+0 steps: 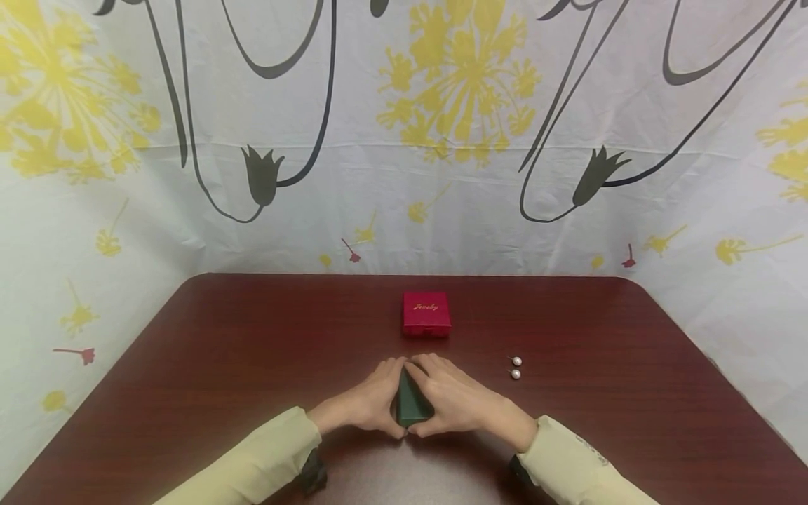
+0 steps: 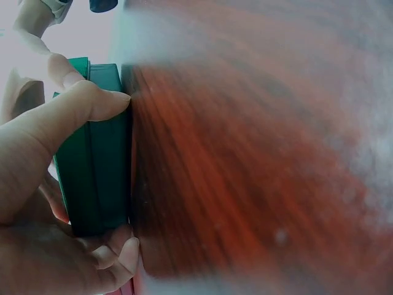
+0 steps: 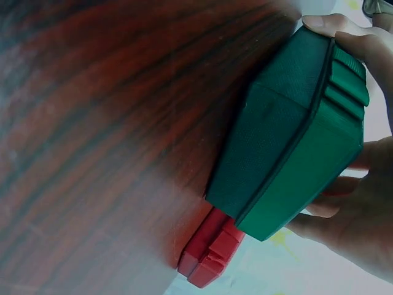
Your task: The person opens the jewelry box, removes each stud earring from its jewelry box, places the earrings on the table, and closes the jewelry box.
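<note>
- The dark red wooden table (image 1: 221,365) has rounded far corners; its far edge runs before a flower-printed cloth (image 1: 353,175), and its surface stretches well out left and right of both hands.
- The green box (image 1: 413,405) is at table level near the middle of the table's width, well apart from the side edges.
- The left hand (image 1: 369,401) and right hand (image 1: 454,396) grip it from either side, thumbs at the near end, fingers toward the far end.
- Just beyond the fingertips sits a red "Jewelry" box (image 1: 426,313).
- Two pearl stud earrings (image 1: 517,360) lie to the right of the right hand, apart from it.
- The green box has straight edges, a brighter upper part, a darker lower part, a seam between, and raised ribs on the upper part.
</note>
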{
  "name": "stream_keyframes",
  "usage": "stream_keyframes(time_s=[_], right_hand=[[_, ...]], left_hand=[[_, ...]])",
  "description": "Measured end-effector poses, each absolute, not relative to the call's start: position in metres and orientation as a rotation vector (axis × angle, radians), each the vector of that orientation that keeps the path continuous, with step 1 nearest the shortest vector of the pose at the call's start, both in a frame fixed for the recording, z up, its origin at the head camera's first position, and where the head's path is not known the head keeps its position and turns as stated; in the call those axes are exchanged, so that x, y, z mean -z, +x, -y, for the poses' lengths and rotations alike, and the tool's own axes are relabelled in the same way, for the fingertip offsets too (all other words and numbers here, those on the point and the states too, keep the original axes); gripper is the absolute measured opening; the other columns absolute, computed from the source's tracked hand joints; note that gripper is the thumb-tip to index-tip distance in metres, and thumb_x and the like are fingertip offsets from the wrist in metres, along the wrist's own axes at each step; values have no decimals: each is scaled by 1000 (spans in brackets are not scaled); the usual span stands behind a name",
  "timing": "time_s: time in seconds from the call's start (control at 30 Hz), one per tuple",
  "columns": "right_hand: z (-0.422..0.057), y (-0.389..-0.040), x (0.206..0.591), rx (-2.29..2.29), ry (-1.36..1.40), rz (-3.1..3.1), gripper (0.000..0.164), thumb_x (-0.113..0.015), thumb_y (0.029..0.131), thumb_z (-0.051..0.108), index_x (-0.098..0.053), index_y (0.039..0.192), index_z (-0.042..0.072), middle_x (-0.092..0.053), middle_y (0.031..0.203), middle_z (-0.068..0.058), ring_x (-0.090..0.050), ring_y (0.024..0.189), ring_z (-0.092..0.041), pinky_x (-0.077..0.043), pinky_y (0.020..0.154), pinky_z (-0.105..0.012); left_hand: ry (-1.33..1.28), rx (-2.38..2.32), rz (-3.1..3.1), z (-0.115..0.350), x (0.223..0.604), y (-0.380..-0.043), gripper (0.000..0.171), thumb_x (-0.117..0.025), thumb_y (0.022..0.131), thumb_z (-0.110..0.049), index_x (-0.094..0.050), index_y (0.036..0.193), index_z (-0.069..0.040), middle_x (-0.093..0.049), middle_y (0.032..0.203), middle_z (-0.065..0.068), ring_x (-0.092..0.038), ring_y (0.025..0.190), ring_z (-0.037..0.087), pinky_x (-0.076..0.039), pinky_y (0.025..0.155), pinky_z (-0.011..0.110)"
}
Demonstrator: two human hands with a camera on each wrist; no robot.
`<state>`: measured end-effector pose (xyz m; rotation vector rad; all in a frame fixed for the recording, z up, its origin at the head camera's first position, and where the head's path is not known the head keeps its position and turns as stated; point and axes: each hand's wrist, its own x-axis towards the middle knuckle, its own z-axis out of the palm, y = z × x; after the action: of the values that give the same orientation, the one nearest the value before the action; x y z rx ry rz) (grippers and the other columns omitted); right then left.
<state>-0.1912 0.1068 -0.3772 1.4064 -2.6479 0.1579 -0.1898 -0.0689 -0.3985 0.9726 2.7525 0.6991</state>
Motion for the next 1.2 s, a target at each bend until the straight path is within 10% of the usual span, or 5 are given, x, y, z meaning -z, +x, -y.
stream_keyframes(time_s=[1.2], right_hand=[[-110,-195,374,-284,1404,2732,82,-73,61,46,-48,121,-4,-48,116,-9,-45,100,-16,-44,84,-28]], left_hand=[[948,-687,-2735,69,398,-189,99,-83,53,-22,-25,129,2,-41,118,12,-38,112,24,-36,94,35]])
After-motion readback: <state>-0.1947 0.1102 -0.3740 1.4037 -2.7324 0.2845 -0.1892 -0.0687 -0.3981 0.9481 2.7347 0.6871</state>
